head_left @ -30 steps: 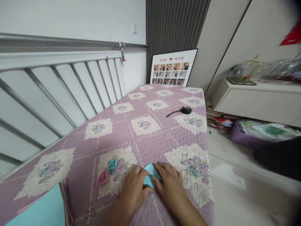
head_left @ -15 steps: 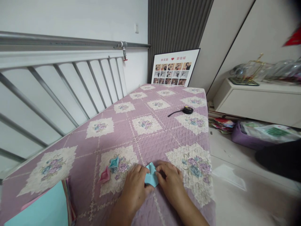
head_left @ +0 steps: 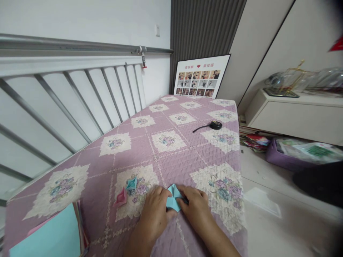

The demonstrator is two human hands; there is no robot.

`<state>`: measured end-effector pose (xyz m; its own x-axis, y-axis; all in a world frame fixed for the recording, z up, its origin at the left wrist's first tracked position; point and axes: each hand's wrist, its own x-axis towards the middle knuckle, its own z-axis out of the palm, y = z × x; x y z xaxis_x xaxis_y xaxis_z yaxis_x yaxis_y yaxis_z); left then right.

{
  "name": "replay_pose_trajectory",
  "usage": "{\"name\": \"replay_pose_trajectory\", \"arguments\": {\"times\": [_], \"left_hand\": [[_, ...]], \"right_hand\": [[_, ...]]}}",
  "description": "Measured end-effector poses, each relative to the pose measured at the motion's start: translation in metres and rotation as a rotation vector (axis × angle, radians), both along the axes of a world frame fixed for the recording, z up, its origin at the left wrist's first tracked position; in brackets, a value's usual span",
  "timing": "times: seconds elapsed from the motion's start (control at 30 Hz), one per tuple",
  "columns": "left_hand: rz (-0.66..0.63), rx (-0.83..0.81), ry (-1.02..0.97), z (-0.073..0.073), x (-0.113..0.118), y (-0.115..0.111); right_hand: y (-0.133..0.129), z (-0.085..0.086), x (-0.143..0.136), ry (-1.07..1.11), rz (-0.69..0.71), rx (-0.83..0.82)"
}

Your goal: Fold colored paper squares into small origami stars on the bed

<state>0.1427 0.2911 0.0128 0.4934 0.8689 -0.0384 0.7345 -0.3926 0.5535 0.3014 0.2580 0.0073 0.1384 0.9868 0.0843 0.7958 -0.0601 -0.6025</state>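
Left hand (head_left: 157, 205) and right hand (head_left: 197, 203) hold one small, folded light-blue paper piece (head_left: 173, 203) between them

From the head view, the paper piece lies toward the near edge of a purple quilted cloth (head_left: 177, 167) with cream floral patches, closer to the cloth's right edge than to its left. Left thumb and fingers grasp its left side, with the thumb at the near end. Right thumb and bent fingers grasp the opposite side, by the far flap. That two-sided hold probably keeps the creases from springing open, and the cloth under the paper likely gives something to press against. How the hidden fingertips meet the paper cannot be told.

Left of the left hand sit a small light-blue folded paper shape with raised points (head_left: 131, 183) and, just beside it and nearer the person, a pink folded paper shape (head_left: 121, 197); they are perhaps set aside there to leave the hands room. Toward the cloth's near left corner lies a stack of coloured paper sheets (head_left: 48, 235), light blue on top, seemingly kept within reach. Well beyond the hands, near the right edge, a black tape measure with a dark strap (head_left: 215, 125) rests apart, apparently out of the way.
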Motion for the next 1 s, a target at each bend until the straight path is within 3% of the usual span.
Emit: {"name": "replay_pose_trajectory", "arguments": {"times": [1.0], "left_hand": [[-0.001,0.011,-0.058,0.002,-0.001,0.003]], "right_hand": [[-0.012,-0.009,0.012,-0.226,0.295,0.205]]}}
